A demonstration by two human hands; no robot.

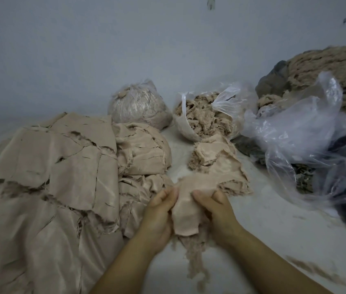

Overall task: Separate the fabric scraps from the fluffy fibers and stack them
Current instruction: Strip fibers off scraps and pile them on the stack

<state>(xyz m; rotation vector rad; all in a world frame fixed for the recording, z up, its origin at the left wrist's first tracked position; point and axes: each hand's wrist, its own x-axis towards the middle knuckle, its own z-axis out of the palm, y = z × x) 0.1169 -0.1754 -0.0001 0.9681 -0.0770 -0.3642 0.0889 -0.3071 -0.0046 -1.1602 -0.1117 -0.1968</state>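
Left hand (159, 211) and right hand (216, 209) both pinching beige satin fabric scrap (186, 211) above white table (274, 240); tan fluffy fibers (193, 251) hanging beneath. Step: stripping fluff. Next, likely: pull free, lay on beige scrap stack (61, 166) at left.

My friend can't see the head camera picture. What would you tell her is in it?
Two hands, left hand and right hand, grip a beige fabric scrap with fluffy fibers hanging beneath. Stacked scraps lie left; an open bag of fluff sits behind.
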